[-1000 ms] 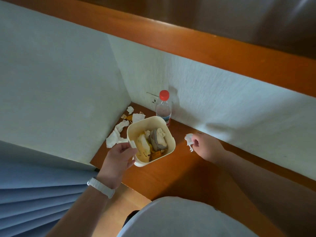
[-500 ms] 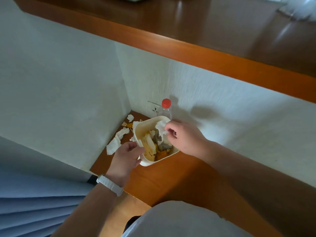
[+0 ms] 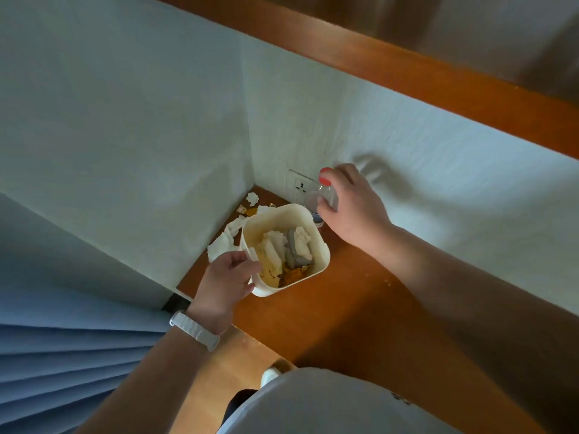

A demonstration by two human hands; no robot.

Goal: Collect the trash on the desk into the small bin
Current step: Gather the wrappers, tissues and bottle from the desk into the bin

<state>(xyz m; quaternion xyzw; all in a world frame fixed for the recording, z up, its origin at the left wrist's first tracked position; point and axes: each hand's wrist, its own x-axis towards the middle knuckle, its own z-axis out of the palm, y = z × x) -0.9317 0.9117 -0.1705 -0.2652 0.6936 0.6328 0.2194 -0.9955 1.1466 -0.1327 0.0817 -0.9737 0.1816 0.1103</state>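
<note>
A small cream bin [image 3: 319,245] stands on the wooden desk [image 3: 344,314] near the corner, holding white tissues, a grey scrap and orange wrappers. My left hand [image 3: 227,281] grips the bin's near-left rim. My right hand [image 3: 351,202] is curled round a clear plastic bottle [image 3: 322,198] with a red cap, right behind the bin against the wall. Crumpled white tissues [image 3: 224,242] and small orange wrapper bits [image 3: 247,211] lie on the desk to the left of the bin, in the corner.
White walls close the corner on the left and behind. A wall socket [image 3: 299,184] sits just behind the bottle. A wooden shelf edge [image 3: 407,76] overhangs above. Blue pleated fabric [image 3: 62,355] hangs at the lower left beside the desk's end.
My right hand carried a tissue to the bin, let it go inside, then moved back to the bottle and took hold of it. My left hand stayed on the bin's rim.
</note>
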